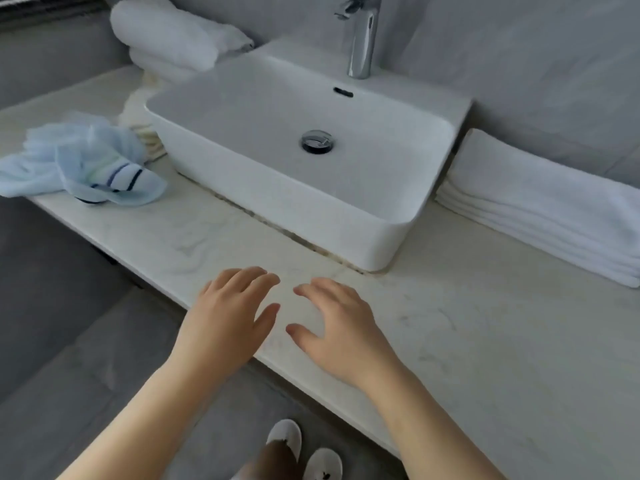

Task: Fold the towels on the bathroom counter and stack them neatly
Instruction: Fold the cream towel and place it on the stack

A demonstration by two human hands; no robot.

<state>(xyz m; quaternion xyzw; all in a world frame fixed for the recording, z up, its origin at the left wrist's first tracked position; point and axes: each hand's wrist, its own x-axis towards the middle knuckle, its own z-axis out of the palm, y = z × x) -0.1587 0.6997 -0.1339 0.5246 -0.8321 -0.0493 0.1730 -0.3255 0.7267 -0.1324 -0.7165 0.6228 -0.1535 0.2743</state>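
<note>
Bench (485, 341): pale marbled slab running from far left to near right, carrying all items. Basin (287, 150): white rectangular vessel sink standing on the bench, chrome tap (362, 39) behind it, drain plug at centre. Folded white towels (540, 206): neat flat stack just right of the basin, long axis running from the wall toward the near right; judged already done. Loose white towels (173, 36): rumpled heap at the far left corner behind the basin, over a cream cloth (142, 116) that trails down beside the basin wall. Blue towel (83, 161): crumpled, dark stripes showing, at the left end of the bench, one corner overhanging the front edge; no clear long axis while bunched. Left hand (228, 313): grip open, fingers spread and relaxed over the front edge of the bench, holding nothing. Right hand (336, 323): grip likewise open and empty, just beside the left. Relation governing the next move: the unfolded towels all lie to the left and away from both hands, well apart; the left hand is the nearer, the blue towel the closest candidate. White slippers (301, 452): on the floor below
</note>
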